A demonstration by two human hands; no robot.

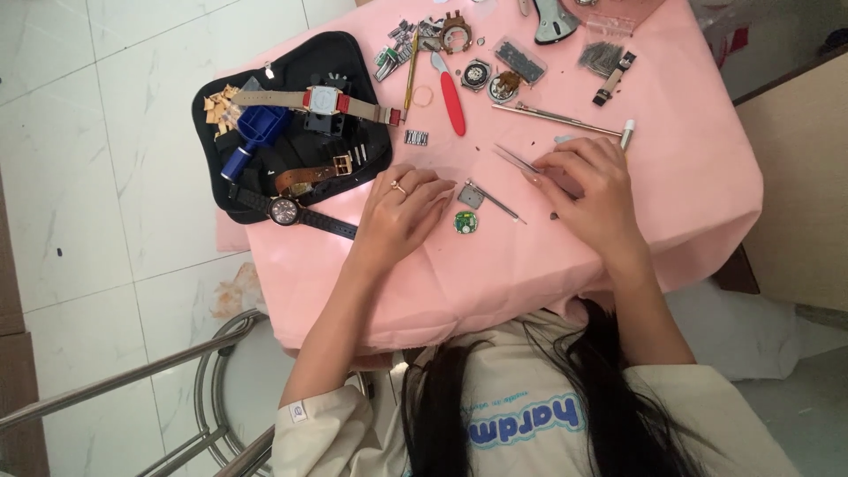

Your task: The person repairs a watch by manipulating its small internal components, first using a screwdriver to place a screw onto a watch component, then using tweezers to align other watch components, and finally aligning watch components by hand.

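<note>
— So, what is she holding, from where you stand?

— Her right hand (590, 190) is curled, fingertips pressed together on a pair of fine tweezers (515, 159); the tips poke out past her fingers, away from her thumb side. I'd guess that pinch is for steadiness with tiny parts.

— And the other one?

— The left hand (402, 208) lies flat on the pink cloth (689, 177), fingers loosely bent, holding nothing I can see. It seems to brace near the work. Just off its fingertips sit a small square metal piece (471, 196) and a thin screwdriver (495, 201); slightly nearer her, a round green watch movement (465, 222), between the two hands.

— What's beyond that?

— Past her left knuckles, a small ridged metal piece (416, 137). Further out from her fingers, a red-handled tool (451, 97) and a long metal rod (552, 117), within reach, probably on purpose.

— The black thing?

— Out beyond her left wrist, a black pouch (265, 79) lies open, carrying a dark-strapped watch (287, 210), a square watch with a tan strap (325, 100) and a blue tool (252, 141). Farthest off, loose watch cases (477, 74) lie scattered.
</note>
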